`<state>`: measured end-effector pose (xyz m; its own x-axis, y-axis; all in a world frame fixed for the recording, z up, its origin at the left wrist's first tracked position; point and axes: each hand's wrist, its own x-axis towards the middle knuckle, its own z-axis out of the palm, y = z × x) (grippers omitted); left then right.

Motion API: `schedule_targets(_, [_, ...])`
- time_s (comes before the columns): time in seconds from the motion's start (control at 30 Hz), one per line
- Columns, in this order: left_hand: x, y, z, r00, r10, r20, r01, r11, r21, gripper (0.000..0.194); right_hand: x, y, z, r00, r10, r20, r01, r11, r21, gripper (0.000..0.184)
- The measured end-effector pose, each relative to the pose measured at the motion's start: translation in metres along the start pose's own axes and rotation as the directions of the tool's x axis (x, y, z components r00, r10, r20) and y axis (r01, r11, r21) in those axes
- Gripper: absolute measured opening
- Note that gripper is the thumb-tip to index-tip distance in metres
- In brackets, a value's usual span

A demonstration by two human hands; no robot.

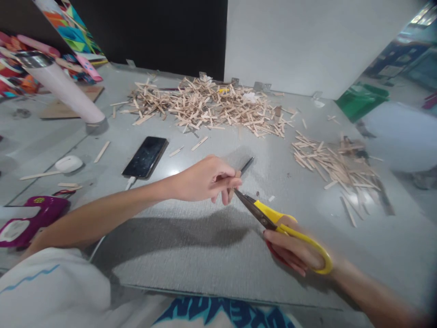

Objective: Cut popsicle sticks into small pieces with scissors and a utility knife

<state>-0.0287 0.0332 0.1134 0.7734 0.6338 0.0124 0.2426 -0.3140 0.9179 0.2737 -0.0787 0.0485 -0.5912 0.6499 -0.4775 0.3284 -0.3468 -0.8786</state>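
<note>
My right hand (293, 246) is wrapped through the handles of a pair of yellow-handled scissors (264, 219). The narrow dark blades point up and left, their tips touching or nearly touching the fingers of my left hand (213, 180). Thumb and fingers of that hand are pinched together; whatever small thing is between them is hidden. A dark pen (247, 165) sticks out just beyond the left fingertips, and I cannot tell if it is held or lying on the table. A tiny pale scrap (271, 198) lies beside the blades.
A large heap of wooden sticks (211, 107) spreads along the back, and a smaller pile (334, 164) lies at right. To the left are a charging phone (146, 157), a pale tumbler (64, 89), a white earbud case (68, 163) and a purple device (44, 214).
</note>
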Motion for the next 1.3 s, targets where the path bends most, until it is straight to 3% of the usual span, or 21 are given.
schedule_targets(0.17, [0.001, 0.002, -0.003, 1.000, 0.005, 0.025, -0.006, 0.999, 0.039, 0.040, 0.005, 0.014, -0.006, 0.994, 0.039, 0.104, -0.054, 0.988, 0.142, 0.088])
schedule_targets(0.3, [0.003, 0.000, -0.002, 0.998, -0.062, 0.003, 0.062, 0.998, -0.019, 0.039, 0.006, 0.007, -0.006, 0.995, -0.094, 0.041, 0.092, 0.994, 0.052, 0.080])
schedule_targets(0.4, [0.004, -0.004, -0.001, 0.995, -0.098, 0.004, 0.098, 0.994, -0.046, 0.039, 0.006, -0.004, -0.005, 0.991, -0.131, 0.037, 0.130, 0.991, 0.019, 0.077])
schedule_targets(0.57, [0.004, -0.007, 0.002, 0.996, -0.086, 0.034, 0.087, 0.995, -0.048, 0.040, 0.007, -0.010, -0.003, 0.993, -0.109, 0.050, 0.108, 0.994, 0.016, 0.079])
schedule_targets(0.77, [0.003, -0.005, 0.007, 0.998, -0.062, -0.005, 0.061, 0.996, -0.063, 0.049, 0.007, -0.007, 0.000, 0.997, -0.076, 0.026, 0.075, 0.996, 0.049, 0.077])
schedule_targets(0.97, [0.003, -0.005, 0.007, 0.997, -0.078, 0.023, 0.081, 0.983, -0.166, 0.053, 0.011, 0.012, -0.003, 0.989, -0.089, 0.116, 0.062, 0.974, 0.219, 0.077])
schedule_targets(1.07, [0.002, -0.003, 0.007, 0.996, -0.084, 0.001, 0.083, 0.982, -0.173, 0.051, 0.012, 0.015, -0.004, 0.984, -0.097, 0.150, 0.062, 0.972, 0.225, 0.079])
schedule_targets(1.3, [-0.001, -0.003, 0.010, 0.996, -0.071, -0.061, 0.064, 0.990, -0.122, 0.040, 0.010, 0.008, 0.005, 0.998, -0.068, 0.011, 0.067, 0.997, 0.048, 0.082])
